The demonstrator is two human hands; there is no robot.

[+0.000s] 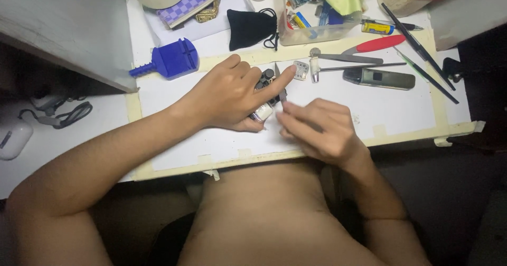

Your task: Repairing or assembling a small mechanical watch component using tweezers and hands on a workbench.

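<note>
Two hands [232, 94] [317, 128] — one watch [264, 110]

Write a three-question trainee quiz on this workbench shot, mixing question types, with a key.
1. True or false: the left hand presses down on a wristwatch on the white sheet.
2. Which colour is the plastic tool left of that hand? A red, B blue, C green.
3. Fill in: the right hand pinches a thin metal ____ at the watch.

Key: 1 true; 2 B; 3 tool (its exact kind is too small to tell).
</note>
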